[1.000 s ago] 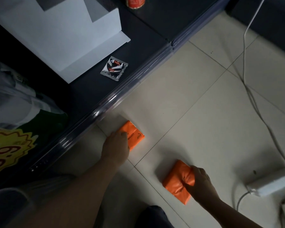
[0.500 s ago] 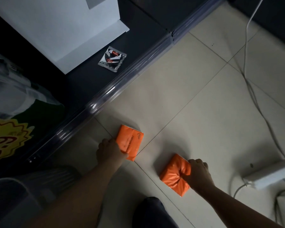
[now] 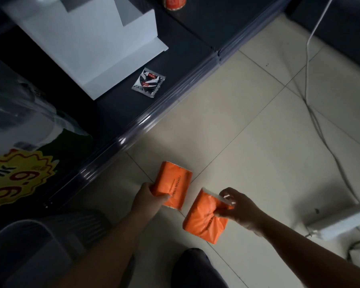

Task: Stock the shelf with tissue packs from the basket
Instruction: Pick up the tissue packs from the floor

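Observation:
Two orange tissue packs hang just above the tiled floor, one in each hand. My left hand (image 3: 148,197) grips the left orange pack (image 3: 175,183) by its near end, printed side up. My right hand (image 3: 240,206) pinches the right orange pack (image 3: 204,220) at its crumpled middle and far corner. The packs are close together but apart. The dark bottom shelf (image 3: 116,113) runs diagonally to the upper left, with a clear plastic front rail (image 3: 154,115). A grey basket rim (image 3: 29,242) shows at the lower left.
On the shelf stand a white box (image 3: 87,42), a small foil sachet (image 3: 149,83), a red can (image 3: 175,3) and a bagged product with a yellow price sticker (image 3: 17,179). A white cable (image 3: 312,113) and power strip (image 3: 339,221) lie on the floor at right. A dark shoe (image 3: 197,267) is below.
Both hands have lifted their orange packs off the floor and drawn them closer together. The left pack now shows its printed face; the right hand has shifted to pinch its pack.

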Motion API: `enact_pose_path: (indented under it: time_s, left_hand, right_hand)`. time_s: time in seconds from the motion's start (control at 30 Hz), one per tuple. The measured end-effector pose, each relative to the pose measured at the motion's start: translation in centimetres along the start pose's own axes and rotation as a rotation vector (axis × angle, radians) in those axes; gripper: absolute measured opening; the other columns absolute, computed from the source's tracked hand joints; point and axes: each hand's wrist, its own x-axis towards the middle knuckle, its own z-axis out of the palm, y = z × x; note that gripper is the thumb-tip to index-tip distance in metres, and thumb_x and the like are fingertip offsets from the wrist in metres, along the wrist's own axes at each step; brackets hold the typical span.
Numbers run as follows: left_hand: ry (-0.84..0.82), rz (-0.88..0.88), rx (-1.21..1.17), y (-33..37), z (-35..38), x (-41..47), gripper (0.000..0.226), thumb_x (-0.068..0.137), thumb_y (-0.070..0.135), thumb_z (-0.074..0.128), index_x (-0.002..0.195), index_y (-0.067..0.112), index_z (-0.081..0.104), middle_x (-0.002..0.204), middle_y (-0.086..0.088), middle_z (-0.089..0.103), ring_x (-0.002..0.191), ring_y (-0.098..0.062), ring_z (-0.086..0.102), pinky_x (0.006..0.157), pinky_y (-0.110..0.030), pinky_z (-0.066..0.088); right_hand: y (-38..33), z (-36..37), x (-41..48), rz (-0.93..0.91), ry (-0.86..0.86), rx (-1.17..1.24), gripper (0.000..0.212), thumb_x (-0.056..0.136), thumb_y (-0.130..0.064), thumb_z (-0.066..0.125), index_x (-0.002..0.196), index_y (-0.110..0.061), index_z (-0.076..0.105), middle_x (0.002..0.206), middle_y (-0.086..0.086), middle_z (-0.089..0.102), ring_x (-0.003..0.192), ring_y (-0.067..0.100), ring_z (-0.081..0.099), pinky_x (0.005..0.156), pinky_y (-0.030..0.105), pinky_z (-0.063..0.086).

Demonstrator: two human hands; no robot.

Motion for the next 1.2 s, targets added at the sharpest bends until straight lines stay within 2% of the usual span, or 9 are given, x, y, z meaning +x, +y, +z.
enact_pose_path:
  time_s: [0.17,0.27,0.33,0.47,0.57,0.67,0.83,1.0,1.2]
  left_hand:
    - [-0.109,0.01,-0.224,0.8,-1.4,-0.8,0.025,0.078,0.015,0.075,0.1,0.017,0.064,0.086,0.001,0.067,0.08,-0.016,0.061,0.076,-0.03,0.045]
    - [-0.135,0.046,-0.24,1.3,-2.5,-1.5,0.014,0.085,0.012,0.066,0.089,0.025,0.062,0.08,0.004,0.068,0.075,-0.013,0.063,0.066,-0.025,0.047]
    - [-0.15,0.054,-0.254,1.6,-3.2,-2.2,0.013,0.091,0.016,0.059,0.098,0.026,0.058,0.088,0.004,0.067,0.081,-0.013,0.064,0.064,-0.023,0.048]
    - [-0.211,0.087,-0.352,2.2,-4.8,-4.2,0.022,0.093,0.037,0.053,0.114,0.031,0.058,0.101,0.007,0.07,0.095,-0.013,0.066,0.071,-0.026,0.049]
    - [-0.257,0.099,-0.488,2.9,-5.7,-5.4,0.031,0.091,0.039,0.052,0.116,0.024,0.062,0.108,-0.001,0.071,0.103,-0.02,0.066,0.084,-0.035,0.051]
    - [-0.267,0.126,-0.596,3.8,-6.9,-6.7,0.044,0.079,0.048,0.059,0.116,0.024,0.063,0.112,-0.002,0.071,0.105,-0.02,0.066,0.085,-0.034,0.051]
    - [-0.226,0.195,-0.623,6.1,-8.8,-9.5,0.071,0.053,0.058,0.075,0.115,0.03,0.056,0.114,0.004,0.07,0.105,-0.016,0.066,0.095,-0.037,0.049]
    - [-0.19,0.236,-0.724,8.4,-10.3,-12.7,0.078,0.049,0.046,0.081,0.122,0.03,0.056,0.116,0.002,0.07,0.108,-0.019,0.066,0.101,-0.044,0.048]
    - [-0.185,0.25,-0.976,11.2,-10.8,-16.1,0.069,0.056,0.025,0.087,0.12,0.028,0.059,0.112,-0.001,0.072,0.11,-0.024,0.064,0.104,-0.044,0.043]
  right_hand:
    - [-5.0,-1.2,-0.4,-0.089,-0.132,0.259,0.047,0.063,-0.026,0.086,0.104,-0.023,0.062,0.101,-0.004,0.071,0.097,0.017,0.066,0.074,0.021,0.051]
    - [-7.9,-1.4,-0.2,-0.111,-0.163,0.375,0.059,0.059,-0.027,0.085,0.112,-0.02,0.06,0.109,0.002,0.07,0.103,0.021,0.066,0.086,0.032,0.053]
    - [-9.6,-1.5,-0.2,-0.126,-0.161,0.422,0.065,0.058,-0.027,0.085,0.117,-0.019,0.058,0.115,0.007,0.067,0.108,0.026,0.063,0.097,0.041,0.05]
    - [-12.0,-1.5,-0.6,-0.17,-0.19,0.513,0.069,0.058,-0.024,0.088,0.119,-0.012,0.059,0.114,0.011,0.068,0.108,0.028,0.064,0.101,0.048,0.047]
    - [-13.7,-1.3,-1.0,-0.205,-0.117,0.54,0.072,0.054,-0.028,0.087,0.118,-0.016,0.058,0.114,0.01,0.068,0.103,0.025,0.067,0.091,0.041,0.054]
    - [-15.4,-0.8,-2.0,-0.246,-0.011,0.527,0.071,0.053,-0.036,0.083,0.118,-0.024,0.057,0.109,0.003,0.07,0.094,0.018,0.071,0.08,0.033,0.056]
    - [-19.1,-0.4,-4.5,-0.318,0.116,0.427,0.061,0.07,-0.034,0.08,0.123,-0.028,0.051,0.113,-0.001,0.066,0.1,0.022,0.067,0.085,0.043,0.058]
    - [-22.2,-0.5,-7.9,-0.437,0.173,0.364,0.052,0.073,-0.052,0.066,0.119,-0.034,0.05,0.118,-0.011,0.06,0.103,0.015,0.063,0.084,0.039,0.057]
    - [-21.7,-1.2,-11.0,-0.408,0.125,0.772,0.054,0.08,-0.059,0.051,0.12,-0.023,0.059,0.12,-0.003,0.062,0.113,0.017,0.059,0.097,0.041,0.046]
